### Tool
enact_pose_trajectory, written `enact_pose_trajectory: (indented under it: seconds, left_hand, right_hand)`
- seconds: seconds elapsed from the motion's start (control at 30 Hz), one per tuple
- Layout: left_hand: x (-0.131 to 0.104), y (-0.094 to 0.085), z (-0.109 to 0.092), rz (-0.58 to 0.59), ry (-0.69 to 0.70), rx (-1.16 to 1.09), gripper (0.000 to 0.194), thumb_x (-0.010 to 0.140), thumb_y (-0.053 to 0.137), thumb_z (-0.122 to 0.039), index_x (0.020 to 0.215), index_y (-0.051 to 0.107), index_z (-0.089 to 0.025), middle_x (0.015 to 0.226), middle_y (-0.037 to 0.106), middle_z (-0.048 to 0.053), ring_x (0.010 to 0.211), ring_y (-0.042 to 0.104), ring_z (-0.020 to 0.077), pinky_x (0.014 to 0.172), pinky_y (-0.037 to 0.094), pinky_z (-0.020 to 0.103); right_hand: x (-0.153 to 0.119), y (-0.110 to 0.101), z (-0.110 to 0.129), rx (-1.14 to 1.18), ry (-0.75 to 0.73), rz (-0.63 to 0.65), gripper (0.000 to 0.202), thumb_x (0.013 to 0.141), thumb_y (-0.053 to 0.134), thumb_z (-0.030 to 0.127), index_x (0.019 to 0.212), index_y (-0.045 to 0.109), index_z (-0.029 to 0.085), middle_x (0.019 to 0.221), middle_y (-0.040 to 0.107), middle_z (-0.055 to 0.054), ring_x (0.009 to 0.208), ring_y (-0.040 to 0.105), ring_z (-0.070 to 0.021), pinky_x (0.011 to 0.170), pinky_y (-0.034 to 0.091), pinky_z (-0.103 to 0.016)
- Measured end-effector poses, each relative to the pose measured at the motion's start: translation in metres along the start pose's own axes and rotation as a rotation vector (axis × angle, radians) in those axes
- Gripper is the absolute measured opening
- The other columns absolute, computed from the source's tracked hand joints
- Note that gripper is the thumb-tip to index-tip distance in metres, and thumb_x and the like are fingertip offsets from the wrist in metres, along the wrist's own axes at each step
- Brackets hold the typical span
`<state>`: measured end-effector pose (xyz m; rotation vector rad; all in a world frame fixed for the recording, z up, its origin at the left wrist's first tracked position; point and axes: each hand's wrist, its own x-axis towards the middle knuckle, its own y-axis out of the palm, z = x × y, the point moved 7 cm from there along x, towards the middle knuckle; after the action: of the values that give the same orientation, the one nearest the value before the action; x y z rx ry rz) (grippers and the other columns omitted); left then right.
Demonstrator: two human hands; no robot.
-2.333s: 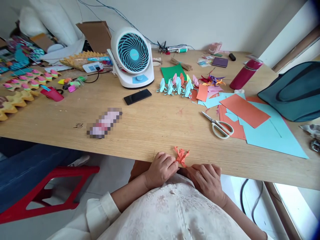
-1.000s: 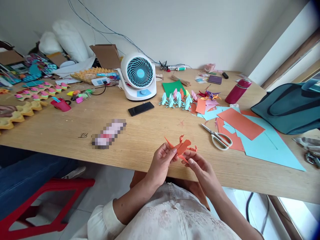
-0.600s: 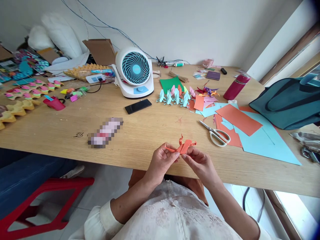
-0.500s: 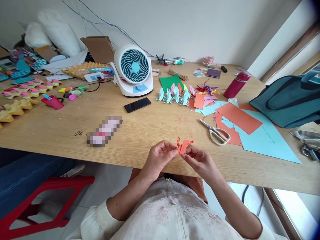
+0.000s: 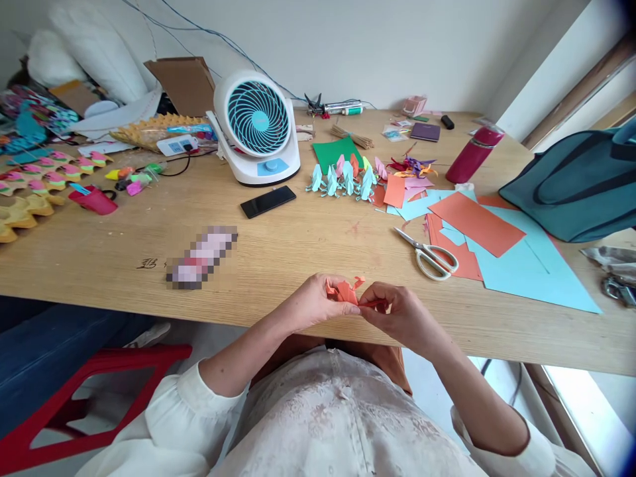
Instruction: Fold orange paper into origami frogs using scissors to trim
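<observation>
Near the table's front edge, my left hand (image 5: 320, 306) grips a small folded orange paper figure (image 5: 346, 291) between thumb and fingers. Thin curled bits of the figure stick up on both sides. My right hand (image 5: 390, 311) pinches a narrow orange-red part at the figure's right, its fingertips close beside my left thumb. Beyond the hands stand several folded light-blue paper figures (image 5: 348, 179), with pink, orange and yellow ones behind them. White-handled scissors (image 5: 431, 258) lie to the right of the hands.
A fan (image 5: 259, 126) stands behind a black phone (image 5: 268, 201). Orange sheets (image 5: 477, 223) and a large light-blue sheet (image 5: 536, 278) lie at the right, near a red bottle (image 5: 474, 154) and a teal bag (image 5: 571, 192). A red stool (image 5: 99, 444) is at lower left.
The orange figure has turned and shifted left into my left hand's grip. My right fingers have moved to its right-hand part. The view has shifted slightly.
</observation>
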<state>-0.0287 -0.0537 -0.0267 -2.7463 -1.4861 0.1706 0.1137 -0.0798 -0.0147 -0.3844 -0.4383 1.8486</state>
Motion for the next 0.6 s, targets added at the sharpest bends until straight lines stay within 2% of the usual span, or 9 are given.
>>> enact_pose_trajectory:
  seconds: [0.1, 0.17, 0.23, 0.3, 0.43, 0.6]
  left_hand:
    - [0.007, 0.003, 0.001, -0.048, 0.031, -0.070, 0.017, 0.071, 0.081, -0.032, 0.067, 0.072, -0.018, 0.068, 0.067, 0.001, 0.095, 0.068, 0.0236, 0.093, 0.049, 0.035]
    - [0.012, 0.005, 0.000, -0.053, 0.023, -0.107, 0.014, 0.071, 0.081, -0.031, 0.068, 0.074, -0.019, 0.071, 0.070, 0.003, 0.114, 0.064, 0.0267, 0.102, 0.044, 0.038]
    - [0.016, 0.007, -0.001, -0.046, -0.009, -0.136, 0.013, 0.071, 0.082, -0.030, 0.071, 0.076, -0.018, 0.074, 0.072, 0.004, 0.121, 0.060, 0.0278, 0.106, 0.041, 0.040]
    - [0.020, 0.008, 0.000, -0.043, -0.071, -0.182, 0.018, 0.068, 0.083, -0.031, 0.076, 0.078, -0.017, 0.078, 0.074, 0.004, 0.112, 0.064, 0.0273, 0.103, 0.043, 0.039]
    - [0.026, 0.011, 0.003, -0.037, -0.191, -0.263, 0.030, 0.063, 0.086, -0.033, 0.086, 0.078, -0.016, 0.085, 0.075, 0.004, 0.090, 0.067, 0.0200, 0.093, 0.046, 0.032]
    - [0.028, 0.007, 0.002, -0.082, -0.169, -0.045, 0.022, 0.067, 0.082, -0.035, 0.073, 0.075, -0.015, 0.073, 0.070, 0.002, 0.080, 0.065, 0.0191, 0.078, 0.047, 0.027]
  right_hand:
    - [0.000, -0.007, -0.012, 0.137, 0.029, -0.029, 0.018, 0.083, 0.068, 0.039, 0.080, 0.069, 0.021, 0.075, 0.068, -0.001, 0.064, 0.053, -0.0141, 0.058, 0.040, -0.028]
    - [0.000, -0.010, -0.021, 0.283, 0.056, -0.041, 0.026, 0.082, 0.070, 0.046, 0.083, 0.069, 0.021, 0.078, 0.069, -0.003, 0.068, 0.056, -0.0155, 0.061, 0.042, -0.029]
    - [-0.001, -0.013, -0.029, 0.390, 0.083, -0.083, 0.030, 0.080, 0.072, 0.050, 0.081, 0.067, 0.020, 0.076, 0.067, -0.003, 0.068, 0.055, -0.0155, 0.061, 0.042, -0.028]
    - [-0.002, -0.015, -0.035, 0.446, 0.091, -0.136, 0.031, 0.080, 0.074, 0.050, 0.080, 0.066, 0.020, 0.071, 0.063, -0.001, 0.065, 0.051, -0.0143, 0.059, 0.039, -0.027]
    - [-0.004, -0.016, -0.037, 0.502, 0.078, -0.213, 0.029, 0.081, 0.075, 0.047, 0.081, 0.065, 0.020, 0.066, 0.056, 0.001, 0.062, 0.044, -0.0128, 0.057, 0.035, -0.027]
    - [-0.005, -0.016, -0.035, 0.469, 0.048, -0.281, 0.029, 0.085, 0.071, 0.047, 0.081, 0.064, 0.019, 0.065, 0.054, 0.001, 0.061, 0.043, -0.0127, 0.056, 0.033, -0.027]
